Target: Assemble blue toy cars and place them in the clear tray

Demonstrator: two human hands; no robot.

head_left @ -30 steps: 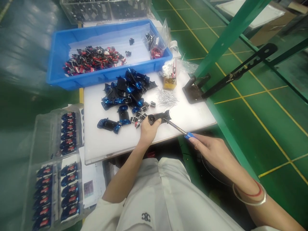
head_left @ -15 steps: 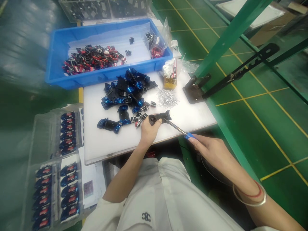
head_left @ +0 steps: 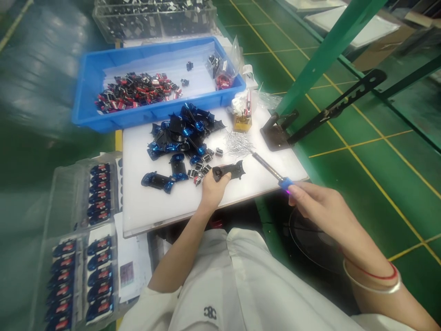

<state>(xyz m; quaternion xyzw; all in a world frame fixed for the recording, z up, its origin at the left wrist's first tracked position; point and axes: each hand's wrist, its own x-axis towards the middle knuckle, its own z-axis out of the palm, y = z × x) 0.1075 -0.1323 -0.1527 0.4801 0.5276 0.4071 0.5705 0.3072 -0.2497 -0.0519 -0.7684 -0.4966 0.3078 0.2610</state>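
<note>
My left hand (head_left: 214,189) is shut on a black toy car chassis (head_left: 230,171), resting it on the white work board (head_left: 151,216). My right hand (head_left: 320,206) grips the blue handle of a slim soldering iron (head_left: 267,166), whose tip stands apart from the chassis. Beside the chassis lie small black and silver parts (head_left: 201,171). Beyond them is a heap of blue and black toy car bodies (head_left: 182,132), with a pile of silver pins (head_left: 239,143) to its right.
A blue plastic crate (head_left: 155,114) of red and black parts stands behind the board. Clear trays of packaged blue toy cars (head_left: 99,193) lie to the left. A dark metal stand (head_left: 277,133) sits at the right edge by a green frame post (head_left: 330,50).
My right hand has moved right and away, drawing the iron's tip off the chassis. My left hand still holds the chassis in about the same place.
</note>
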